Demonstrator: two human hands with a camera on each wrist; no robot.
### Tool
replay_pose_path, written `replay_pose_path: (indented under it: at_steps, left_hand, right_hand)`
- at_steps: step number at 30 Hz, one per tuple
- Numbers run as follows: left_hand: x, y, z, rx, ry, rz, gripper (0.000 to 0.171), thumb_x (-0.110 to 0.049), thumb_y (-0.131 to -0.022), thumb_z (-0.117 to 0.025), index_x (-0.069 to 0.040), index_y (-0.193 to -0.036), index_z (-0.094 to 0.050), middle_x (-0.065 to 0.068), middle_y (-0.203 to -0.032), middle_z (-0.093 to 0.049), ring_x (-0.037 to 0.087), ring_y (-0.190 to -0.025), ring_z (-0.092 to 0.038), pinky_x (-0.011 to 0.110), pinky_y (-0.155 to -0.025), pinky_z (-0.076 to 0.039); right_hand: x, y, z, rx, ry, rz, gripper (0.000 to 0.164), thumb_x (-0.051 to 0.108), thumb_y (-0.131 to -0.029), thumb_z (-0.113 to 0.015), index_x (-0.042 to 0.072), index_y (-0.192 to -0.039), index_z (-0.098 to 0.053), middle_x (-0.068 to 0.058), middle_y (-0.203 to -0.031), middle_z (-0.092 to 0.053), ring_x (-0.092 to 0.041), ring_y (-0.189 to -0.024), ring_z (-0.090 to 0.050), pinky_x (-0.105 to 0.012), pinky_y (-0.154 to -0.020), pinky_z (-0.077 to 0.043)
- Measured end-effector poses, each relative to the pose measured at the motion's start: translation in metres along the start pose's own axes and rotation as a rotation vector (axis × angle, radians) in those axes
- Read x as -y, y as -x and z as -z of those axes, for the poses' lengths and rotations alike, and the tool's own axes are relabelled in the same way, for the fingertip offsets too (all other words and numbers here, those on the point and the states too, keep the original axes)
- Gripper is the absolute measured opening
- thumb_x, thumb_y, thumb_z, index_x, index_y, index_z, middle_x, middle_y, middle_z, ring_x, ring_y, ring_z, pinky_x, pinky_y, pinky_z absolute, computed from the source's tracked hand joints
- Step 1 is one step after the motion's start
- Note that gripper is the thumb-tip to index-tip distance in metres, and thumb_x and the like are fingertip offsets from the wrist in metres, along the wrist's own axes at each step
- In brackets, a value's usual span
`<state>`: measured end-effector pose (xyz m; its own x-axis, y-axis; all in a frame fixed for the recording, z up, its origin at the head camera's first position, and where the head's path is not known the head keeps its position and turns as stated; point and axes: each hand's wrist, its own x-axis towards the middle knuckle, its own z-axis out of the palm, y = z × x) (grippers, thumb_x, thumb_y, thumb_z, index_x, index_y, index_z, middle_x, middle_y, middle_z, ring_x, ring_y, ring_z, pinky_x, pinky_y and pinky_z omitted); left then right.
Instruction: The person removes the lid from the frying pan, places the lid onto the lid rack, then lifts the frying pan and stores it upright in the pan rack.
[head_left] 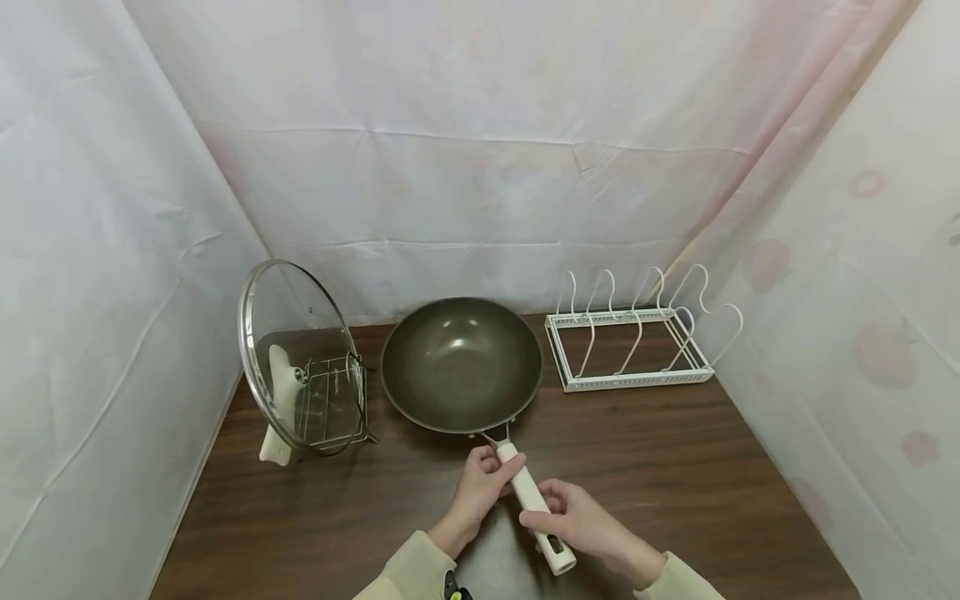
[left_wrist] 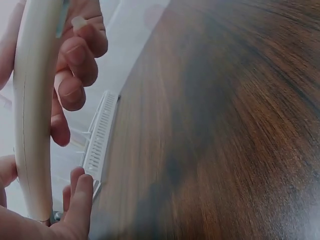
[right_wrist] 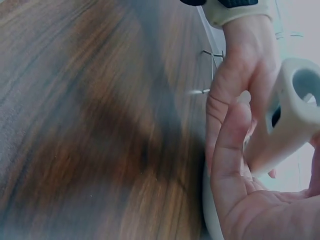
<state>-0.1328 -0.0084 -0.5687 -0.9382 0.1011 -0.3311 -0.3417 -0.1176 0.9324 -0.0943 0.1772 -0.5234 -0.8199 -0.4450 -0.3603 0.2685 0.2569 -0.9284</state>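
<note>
A dark wok (head_left: 461, 367) stands at the middle back of the table, its cream handle (head_left: 528, 492) pointing toward me and to the right. My left hand (head_left: 478, 485) grips the handle close to the pan, thumb on top and fingers beneath. Lower down, my right hand (head_left: 583, 521) holds the same handle near its end, with the thumb on one side and curled fingers on the other. In the left wrist view the handle (left_wrist: 34, 115) passes between both hands above the tabletop. The hollow handle end (right_wrist: 295, 107) shows in the right wrist view.
To the left, a glass lid (head_left: 247, 337) with a metal rim and cream handle leans upright in a wire rack (head_left: 363, 396). At the back right lies a white rack (head_left: 637, 382) with several curved dividers. White curtains (head_left: 465, 192) enclose the wooden table (head_left: 675, 483).
</note>
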Motion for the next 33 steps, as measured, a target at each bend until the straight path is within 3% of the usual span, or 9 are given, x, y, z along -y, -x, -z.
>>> replay_pose_path:
  at_steps: [6, 12, 15, 20, 33]
  left_hand:
    - [0.0009, -0.0015, 0.0016, 0.048, 0.046, 0.022, 0.069, -0.032, -0.092, -0.078, 0.01, -0.136, -0.046, 0.02, -0.124, -0.072, 0.014, -0.099, -0.072, 0.03, -0.085, -0.062]
    - [0.0054, -0.0064, 0.007, 0.161, 0.243, 0.119, 0.051, -0.027, -0.098, -0.072, 0.01, -0.13, -0.058, 0.01, -0.113, -0.077, 0.012, -0.102, -0.073, 0.025, -0.088, -0.06]
    - [0.0057, -0.0077, 0.0078, 0.194, 0.292, 0.147, 0.049, -0.026, -0.099, -0.07, 0.01, -0.131, -0.06, 0.004, -0.108, -0.077, 0.011, -0.103, -0.073, 0.024, -0.089, -0.06]
    - [0.0041, -0.0079, 0.006, 0.214, 0.294, 0.153, 0.045, -0.027, -0.099, -0.07, 0.007, -0.127, -0.064, 0.004, -0.107, -0.078, 0.012, -0.105, -0.073, 0.025, -0.09, -0.06]
    - [-0.0036, -0.0061, 0.0032, 0.187, 0.262, 0.108, 0.042, -0.024, -0.099, -0.071, 0.008, -0.124, -0.065, 0.006, -0.107, -0.079, 0.011, -0.102, -0.074, 0.023, -0.086, -0.061]
  right_hand:
    - [-0.0041, 0.0008, -0.0055, 0.004, -0.047, 0.005, 0.047, 0.025, -0.098, -0.072, -0.009, -0.126, -0.053, -0.003, -0.084, -0.07, -0.018, -0.07, -0.07, -0.03, -0.062, -0.059]
    - [-0.0059, 0.0016, -0.0081, 0.0, -0.057, -0.013, 0.041, 0.024, -0.097, -0.072, -0.006, -0.118, -0.055, -0.003, -0.082, -0.069, -0.018, -0.069, -0.069, -0.03, -0.062, -0.058]
    - [-0.0062, 0.0015, -0.008, 0.007, -0.074, -0.034, 0.036, 0.024, -0.097, -0.071, -0.005, -0.114, -0.056, -0.002, -0.081, -0.069, -0.017, -0.068, -0.069, -0.03, -0.063, -0.058]
    - [-0.0064, -0.0001, -0.0075, 0.028, -0.129, -0.055, 0.033, 0.022, -0.098, -0.07, -0.004, -0.113, -0.055, -0.002, -0.083, -0.068, -0.015, -0.069, -0.067, -0.029, -0.064, -0.057]
    - [-0.0096, -0.0021, -0.0079, 0.09, -0.308, -0.065, 0.032, 0.021, -0.101, -0.066, -0.001, -0.115, -0.049, -0.002, -0.087, -0.068, -0.011, -0.07, -0.066, -0.025, -0.066, -0.057]
